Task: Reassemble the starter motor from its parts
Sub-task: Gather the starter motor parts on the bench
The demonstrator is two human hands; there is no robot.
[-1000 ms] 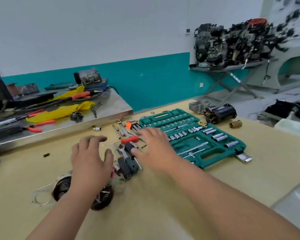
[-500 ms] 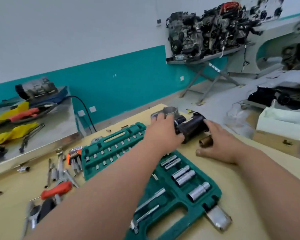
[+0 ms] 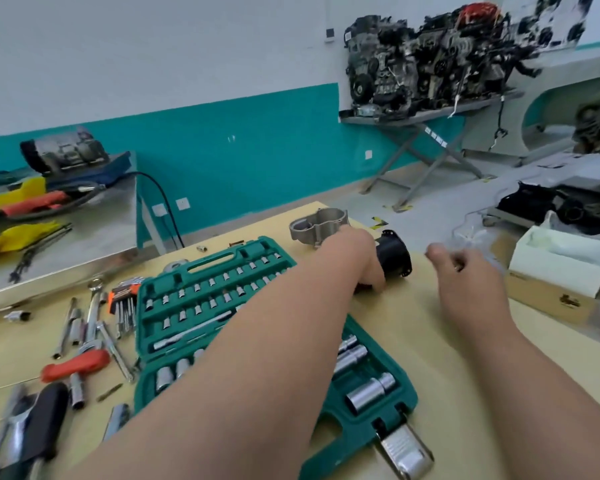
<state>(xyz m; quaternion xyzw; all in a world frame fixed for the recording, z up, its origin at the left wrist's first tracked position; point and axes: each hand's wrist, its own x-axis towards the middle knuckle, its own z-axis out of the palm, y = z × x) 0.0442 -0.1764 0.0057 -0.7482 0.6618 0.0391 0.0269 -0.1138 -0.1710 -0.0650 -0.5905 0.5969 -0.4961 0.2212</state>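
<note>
Black motor housing (image 3: 394, 258) sits gripped in the left hand (image 3: 356, 255); right hand (image 3: 465, 276) curled, contents impossible to tell.

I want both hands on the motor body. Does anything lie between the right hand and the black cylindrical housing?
Nothing visible does. Only bare yellow bench top separates the right hand from the black cylindrical housing, which the left hand grips. The grey cast-metal cover sits behind them.
</note>
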